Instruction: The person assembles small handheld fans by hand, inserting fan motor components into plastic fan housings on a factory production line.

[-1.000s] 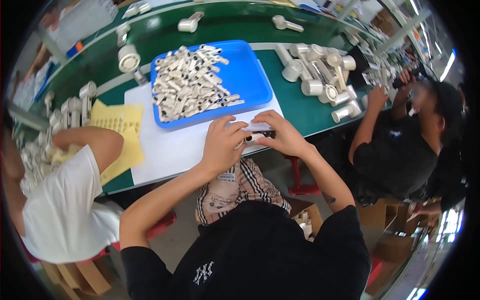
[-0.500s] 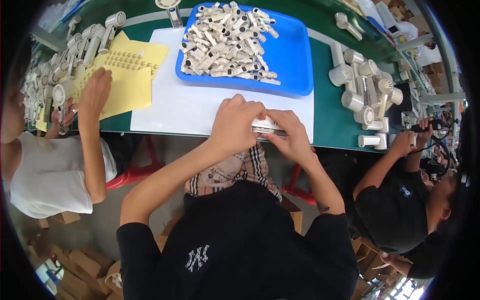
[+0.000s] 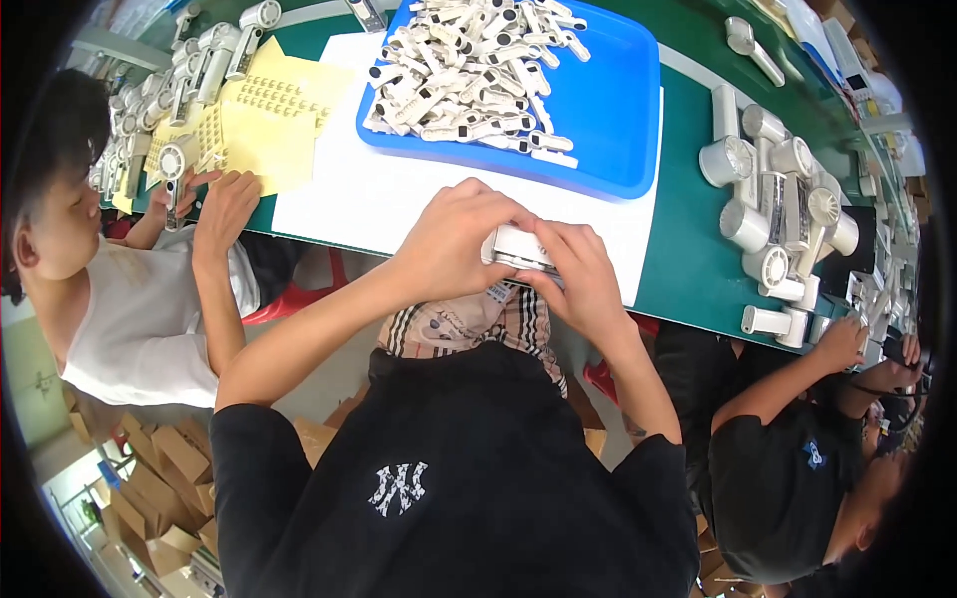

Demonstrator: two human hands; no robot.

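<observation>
Between my two hands, just off the near table edge, is a white plastic casing point(image 3: 519, 245) with a slim lower edge. My left hand point(image 3: 454, 242) grips its left end, fingers curled over the top. The right end is pinched by my right hand point(image 3: 581, 273), thumb below and fingers above. My fingers cover much of the casing. Beyond my hands, a blue tray point(image 3: 610, 115) sits partly on white paper point(image 3: 334, 189). Heaped in the tray's left and middle are many small white plastic parts point(image 3: 469, 75) with dark ovals.
At left, a person's hand point(image 3: 227, 214) rests near yellow sheets point(image 3: 274, 154) bearing rows of small pieces. Several white handheld fans point(image 3: 214, 65) stand behind them. More white fan bodies point(image 3: 773, 194) cluster at right, beside another person's hand point(image 3: 840, 344). A single fan point(image 3: 755, 50) lies farther back.
My view has shifted, so the table things sit differently in the picture. The casing stays in both hands, turned slightly. The left person's hand has lowered toward the table edge.
</observation>
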